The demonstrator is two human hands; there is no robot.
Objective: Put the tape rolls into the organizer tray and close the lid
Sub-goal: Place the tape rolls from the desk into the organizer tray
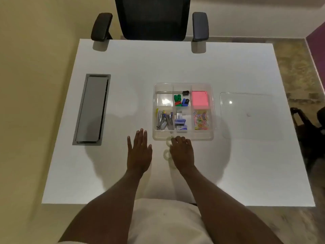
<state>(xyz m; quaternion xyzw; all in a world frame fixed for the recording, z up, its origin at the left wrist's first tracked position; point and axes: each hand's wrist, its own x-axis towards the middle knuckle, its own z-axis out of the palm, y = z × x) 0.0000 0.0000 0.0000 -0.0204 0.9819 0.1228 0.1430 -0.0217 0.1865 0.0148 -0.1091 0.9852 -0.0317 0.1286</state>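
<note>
No text, label, brand or number can be read anywhere.

A white table [123, 71] is filling the middle of the frame, a grey panel [92, 109] showing at its left. The clear organizer tray [182, 138] is showing a pink pad [200, 100] at upper right, green and blue clips [181, 100] in the centre, silver staplers [164, 120] lower left and multicoloured paper clips [201, 120] lower right. Pale translucent tape rolls [167, 152] are lying below it. A clear lid [246, 113] is gleaming at right; a black chair [153, 18] is standing at top.
</note>
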